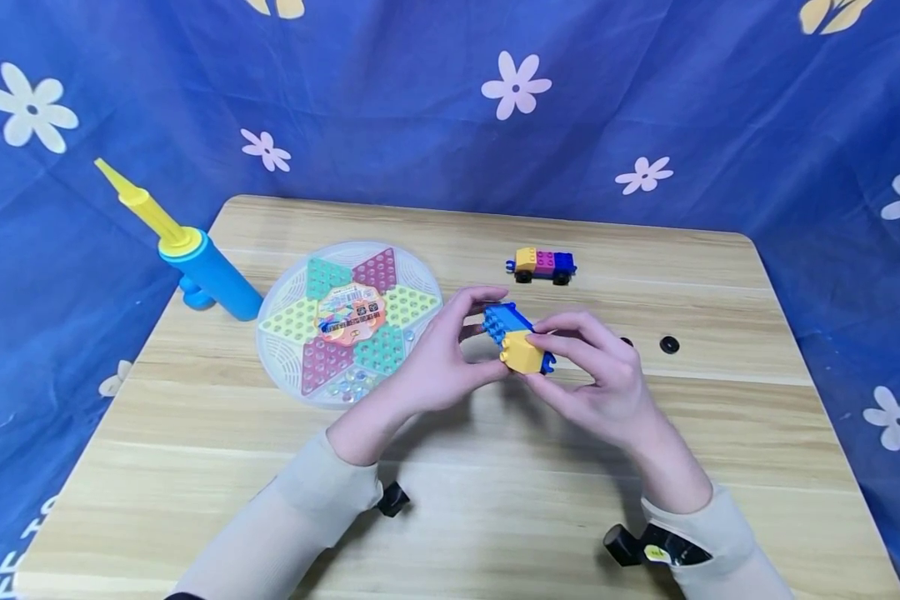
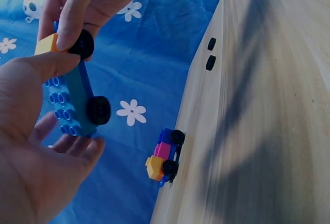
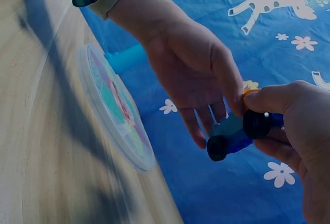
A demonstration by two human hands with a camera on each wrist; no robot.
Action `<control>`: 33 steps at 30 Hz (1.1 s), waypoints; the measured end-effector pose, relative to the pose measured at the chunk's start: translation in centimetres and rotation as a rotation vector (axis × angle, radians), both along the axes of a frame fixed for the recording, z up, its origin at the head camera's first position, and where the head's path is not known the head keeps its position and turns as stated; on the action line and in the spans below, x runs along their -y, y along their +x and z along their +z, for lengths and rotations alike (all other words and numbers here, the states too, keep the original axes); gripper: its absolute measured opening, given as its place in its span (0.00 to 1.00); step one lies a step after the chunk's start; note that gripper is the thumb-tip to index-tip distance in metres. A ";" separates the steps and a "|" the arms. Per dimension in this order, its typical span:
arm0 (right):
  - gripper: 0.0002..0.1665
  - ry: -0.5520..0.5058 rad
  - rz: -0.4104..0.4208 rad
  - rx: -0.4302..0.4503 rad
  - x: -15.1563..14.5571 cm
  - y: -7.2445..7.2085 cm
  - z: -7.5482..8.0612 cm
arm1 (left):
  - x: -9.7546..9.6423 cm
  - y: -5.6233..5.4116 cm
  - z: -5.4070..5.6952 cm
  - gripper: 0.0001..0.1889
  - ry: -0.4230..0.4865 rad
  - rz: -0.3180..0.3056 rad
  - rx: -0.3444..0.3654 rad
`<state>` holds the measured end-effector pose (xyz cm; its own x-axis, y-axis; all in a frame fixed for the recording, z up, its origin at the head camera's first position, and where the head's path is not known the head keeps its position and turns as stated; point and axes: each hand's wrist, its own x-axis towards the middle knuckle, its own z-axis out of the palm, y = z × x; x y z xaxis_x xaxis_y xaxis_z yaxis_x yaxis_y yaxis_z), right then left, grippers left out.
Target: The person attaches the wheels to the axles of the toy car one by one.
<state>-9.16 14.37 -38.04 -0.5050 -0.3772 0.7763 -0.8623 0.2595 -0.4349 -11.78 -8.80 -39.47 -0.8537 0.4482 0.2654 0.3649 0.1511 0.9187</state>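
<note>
Above the table, both hands hold a toy block car [image 1: 516,335] with a light blue studded brick and a yellow brick on a dark blue base. Two black wheels show on its near side in the left wrist view, one at the front wheel [image 2: 82,44] and one at the rear wheel [image 2: 98,110]. My left hand [image 1: 446,354] has its thumb by the yellow brick and its fingers around the blue end. My right hand [image 1: 596,375] pinches the yellow end and the wheel there between thumb and fingers.
A second block car [image 1: 543,265], yellow, pink and blue, stands behind the hands. Two loose black wheels lie to the right, one plain wheel [image 1: 670,344] and one partly hidden. Leftward are a round Chinese checkers board [image 1: 288,342] and a blue and yellow hand pump [image 1: 221,275].
</note>
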 end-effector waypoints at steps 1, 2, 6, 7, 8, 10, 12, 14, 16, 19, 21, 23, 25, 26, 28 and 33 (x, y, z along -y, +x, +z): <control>0.17 -0.003 -0.003 -0.010 0.0 0.0 -0.1 | 0.0 0.0 0.0 0.43 0.006 0.000 0.032; 0.17 -0.006 -0.006 -0.018 -0.1 0.0 -0.1 | 0.1 0.0 0.0 0.44 0.015 -0.004 0.064; 0.17 -0.012 -0.023 -0.037 -0.3 0.1 -0.3 | 0.2 0.1 0.2 0.47 0.076 -0.051 0.228; 0.17 -0.016 -0.023 -0.043 -0.3 0.1 -0.4 | 0.2 0.1 0.2 0.46 0.097 -0.067 0.274; 0.16 -0.017 -0.021 -0.048 -0.3 0.1 -0.5 | 0.2 0.2 0.4 0.46 0.120 -0.081 0.327; 0.15 -0.018 -0.019 -0.058 -0.4 0.1 -0.6 | 0.2 0.4 0.6 0.44 0.155 -0.095 0.413; 0.15 -0.019 -0.015 -0.066 -0.4 0.1 -0.8 | 0.0 0.5 0.9 0.42 0.183 -0.085 0.481; 0.14 -0.016 -0.014 -0.069 -0.5 0.2 -1.0 | -0.3 0.6 1.2 0.39 0.211 -0.063 0.539; 0.14 -0.010 -0.012 -0.069 -0.5 0.2 -1.1 | -0.7 0.6 1.2 0.37 0.237 -0.042 0.571; 0.13 0.003 -0.007 -0.070 -0.5 0.3 -1.4 | -1.2 0.6 1.2 0.32 0.262 -0.018 0.587; 0.12 0.016 -0.004 -0.069 -0.5 0.3 -1.5 | -1.4 0.5 1.1 0.30 0.281 -0.005 0.578; 0.12 0.026 -0.005 -0.069 -0.4 0.4 -1.6 | -1.5 0.4 1.1 0.29 0.288 0.012 0.564; 0.12 0.031 -0.010 -0.066 -0.4 0.5 -1.7 | -1.6 0.3 1.0 0.29 0.293 0.027 0.548; 0.12 0.034 -0.014 -0.065 -0.4 0.5 -1.8 | -1.7 0.3 1.0 0.29 0.295 0.032 0.540; 0.11 0.039 -0.023 -0.064 -0.4 0.5 -1.9 | -1.7 0.3 1.0 0.29 0.289 0.043 0.530; 0.10 0.059 -0.031 -0.058 -0.2 0.6 -2.2 | -1.8 0.3 1.0 0.29 0.289 0.066 0.501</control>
